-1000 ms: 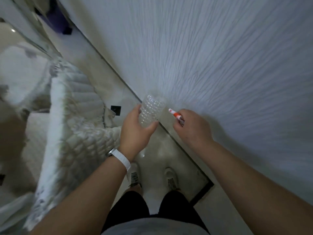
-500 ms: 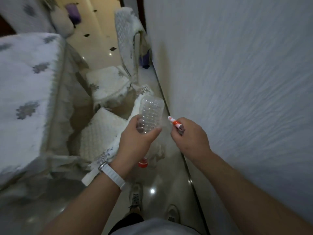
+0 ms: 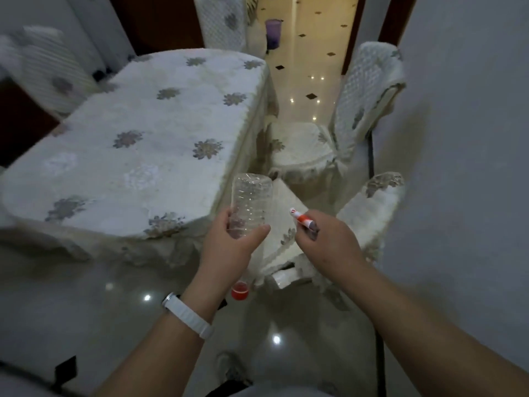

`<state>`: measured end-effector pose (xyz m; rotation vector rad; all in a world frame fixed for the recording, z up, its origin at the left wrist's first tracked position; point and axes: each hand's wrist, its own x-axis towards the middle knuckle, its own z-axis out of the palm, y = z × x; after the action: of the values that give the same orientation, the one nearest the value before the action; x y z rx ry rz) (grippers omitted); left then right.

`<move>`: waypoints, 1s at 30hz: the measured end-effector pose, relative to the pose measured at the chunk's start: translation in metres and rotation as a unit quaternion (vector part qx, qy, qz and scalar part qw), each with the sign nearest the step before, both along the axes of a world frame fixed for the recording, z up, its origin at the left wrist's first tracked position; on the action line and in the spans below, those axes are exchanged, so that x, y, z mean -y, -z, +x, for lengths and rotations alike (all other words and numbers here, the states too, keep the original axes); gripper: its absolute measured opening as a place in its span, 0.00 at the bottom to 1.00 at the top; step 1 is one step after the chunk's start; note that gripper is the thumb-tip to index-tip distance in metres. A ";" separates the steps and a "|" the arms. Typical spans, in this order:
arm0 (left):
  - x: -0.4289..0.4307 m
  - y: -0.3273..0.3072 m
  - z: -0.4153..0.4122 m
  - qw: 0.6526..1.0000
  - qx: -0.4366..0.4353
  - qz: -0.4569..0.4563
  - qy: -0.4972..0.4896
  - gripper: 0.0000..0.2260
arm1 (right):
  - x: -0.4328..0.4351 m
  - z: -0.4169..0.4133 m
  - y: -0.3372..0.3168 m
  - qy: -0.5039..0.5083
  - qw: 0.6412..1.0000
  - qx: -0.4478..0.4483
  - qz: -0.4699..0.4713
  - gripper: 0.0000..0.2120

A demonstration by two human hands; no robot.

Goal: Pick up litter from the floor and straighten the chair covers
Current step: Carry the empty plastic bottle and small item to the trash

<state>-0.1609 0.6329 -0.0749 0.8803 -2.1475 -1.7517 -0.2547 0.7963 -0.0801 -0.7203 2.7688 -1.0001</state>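
My left hand grips an empty clear plastic bottle, held upside down with its red cap showing below the wrist. My right hand pinches a small orange-and-white wrapper or tube. Both hands are in front of me at mid-frame. Just beyond them stands a chair with a cream quilted cover, its seat cover hanging crookedly. A second covered chair stands farther along the wall.
A table under a cream floral cloth fills the left. A grey wall runs along the right. The glossy tiled floor leads down a corridor to a purple bin. Another covered chair is at the table's far end.
My view has swung up from the floor and wall toward the table, chairs and corridor. Both hands keep the same grips on the bottle and the wrapper.
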 end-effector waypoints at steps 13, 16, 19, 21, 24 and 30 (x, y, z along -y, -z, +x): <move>0.255 0.027 0.081 0.979 0.001 0.101 -0.174 0.24 | 0.275 0.028 0.002 -0.116 0.993 -0.012 0.032 0.06; 0.298 0.034 0.108 0.973 0.015 0.085 -0.215 0.26 | 0.330 0.043 0.006 -0.163 0.986 -0.008 0.039 0.07; 0.334 0.036 0.135 0.963 0.021 0.070 -0.259 0.27 | 0.380 0.058 0.009 -0.200 0.979 0.014 0.037 0.07; 0.355 0.035 0.153 0.956 0.022 0.063 -0.285 0.27 | 0.413 0.067 0.012 -0.226 0.973 0.023 0.038 0.08; 0.384 0.034 0.177 0.940 0.017 0.075 -0.334 0.22 | 0.462 0.079 0.015 -0.264 0.963 0.031 0.036 0.10; 0.450 0.034 0.213 0.904 0.014 0.070 -0.421 0.20 | 0.569 0.098 0.023 -0.353 0.934 0.036 0.034 0.10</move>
<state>0.0523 0.1827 -0.1086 1.5643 -1.3009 -1.4133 -0.1566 0.2274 -0.1035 -1.4748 2.1632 -0.7394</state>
